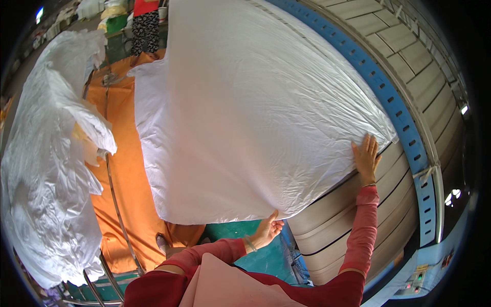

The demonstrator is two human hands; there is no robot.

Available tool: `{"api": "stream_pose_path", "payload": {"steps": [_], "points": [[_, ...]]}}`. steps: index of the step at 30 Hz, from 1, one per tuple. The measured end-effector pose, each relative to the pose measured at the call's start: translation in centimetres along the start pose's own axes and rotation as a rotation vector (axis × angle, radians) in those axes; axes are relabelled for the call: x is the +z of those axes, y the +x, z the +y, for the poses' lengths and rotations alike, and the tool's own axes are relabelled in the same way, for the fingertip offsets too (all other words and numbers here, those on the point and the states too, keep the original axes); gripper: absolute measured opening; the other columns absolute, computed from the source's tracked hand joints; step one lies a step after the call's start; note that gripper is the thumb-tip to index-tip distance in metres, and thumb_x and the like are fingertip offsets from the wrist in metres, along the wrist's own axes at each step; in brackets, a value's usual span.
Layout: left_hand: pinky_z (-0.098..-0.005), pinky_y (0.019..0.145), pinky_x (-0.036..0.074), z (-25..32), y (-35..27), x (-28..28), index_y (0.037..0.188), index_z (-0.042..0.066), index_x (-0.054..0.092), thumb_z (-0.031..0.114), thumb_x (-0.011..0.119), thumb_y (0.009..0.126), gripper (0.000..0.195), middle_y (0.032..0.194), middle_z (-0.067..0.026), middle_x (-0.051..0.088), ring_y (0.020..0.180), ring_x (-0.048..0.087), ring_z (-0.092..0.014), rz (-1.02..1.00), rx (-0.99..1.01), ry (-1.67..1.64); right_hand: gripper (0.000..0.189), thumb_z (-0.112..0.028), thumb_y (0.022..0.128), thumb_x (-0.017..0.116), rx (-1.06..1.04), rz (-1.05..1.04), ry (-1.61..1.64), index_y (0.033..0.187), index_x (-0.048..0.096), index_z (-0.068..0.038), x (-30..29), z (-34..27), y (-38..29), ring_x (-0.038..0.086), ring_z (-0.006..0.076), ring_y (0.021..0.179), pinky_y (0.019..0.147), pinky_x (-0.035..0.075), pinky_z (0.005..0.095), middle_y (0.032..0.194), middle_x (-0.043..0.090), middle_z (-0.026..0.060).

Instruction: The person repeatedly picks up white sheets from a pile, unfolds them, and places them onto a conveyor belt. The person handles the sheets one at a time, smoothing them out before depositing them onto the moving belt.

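Observation:
A large white fabric sheet (245, 115) spreads before me, its right part over a slatted conveyor-like bed (326, 226) and its left part hanging over the side. My right hand (366, 159) lies flat with fingers spread on the sheet's edge, near its right corner. Wrinkles run through the cloth from that corner. At the sheet's near edge, my left hand (268, 230) has its thumb raised against the hem and its other fingers curled; whether cloth is pinched there is hidden. A bracelet circles the left wrist.
A blue perforated metal rail (402, 124) curves along the right side. Crumpled white fabric (50, 172) hangs over a metal-bar rack (111, 276) at left. Orange cloth (122, 192) covers part of the green floor (253, 245). Another person (145, 30) stands at the top left. Indicator lights glow on a control box (416, 282).

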State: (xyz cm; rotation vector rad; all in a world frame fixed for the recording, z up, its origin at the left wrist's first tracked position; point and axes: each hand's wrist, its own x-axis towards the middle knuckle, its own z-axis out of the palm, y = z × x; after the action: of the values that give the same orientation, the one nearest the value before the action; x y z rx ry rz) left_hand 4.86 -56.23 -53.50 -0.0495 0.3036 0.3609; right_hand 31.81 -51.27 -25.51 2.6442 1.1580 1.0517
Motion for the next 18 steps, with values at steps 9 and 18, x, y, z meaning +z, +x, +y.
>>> {"api": "stream_pose_path", "payload": {"steps": [9, 18], "points": [[-0.0244, 0.05, 0.041, 0.2, 0.8, -6.3, 0.077, 0.009, 0.049, 0.03, 0.055, 0.083, 0.023, 0.063, -0.0024, 0.049, 0.058, 0.049, -0.014, 0.12, -0.118, -0.427, 0.073, -0.056, 0.081, 0.039, 0.07, -0.026, -0.255, 0.135, 0.019, -0.01, -0.4, 0.2, 1.5, 0.016, 0.0281, 0.129, 0.098, 0.01, 0.0572, 0.138, 0.021, 0.0164], [-0.0215, 0.053, 0.041, 0.8, -1.4, -2.3, 0.082, 0.01, 0.052, 0.025, 0.056, 0.084, 0.015, 0.069, -0.0015, 0.053, 0.06, 0.05, -0.01, -0.042, -0.227, -0.007, 0.064, -0.048, 0.085, 0.039, -0.263, 0.1, -0.121, 0.133, 0.023, -0.009, 1.6, -2.0, -5.5, 0.027, 0.0334, 0.123, 0.094, 0.026, 0.0534, 0.136, 0.025, 0.0175]]}}
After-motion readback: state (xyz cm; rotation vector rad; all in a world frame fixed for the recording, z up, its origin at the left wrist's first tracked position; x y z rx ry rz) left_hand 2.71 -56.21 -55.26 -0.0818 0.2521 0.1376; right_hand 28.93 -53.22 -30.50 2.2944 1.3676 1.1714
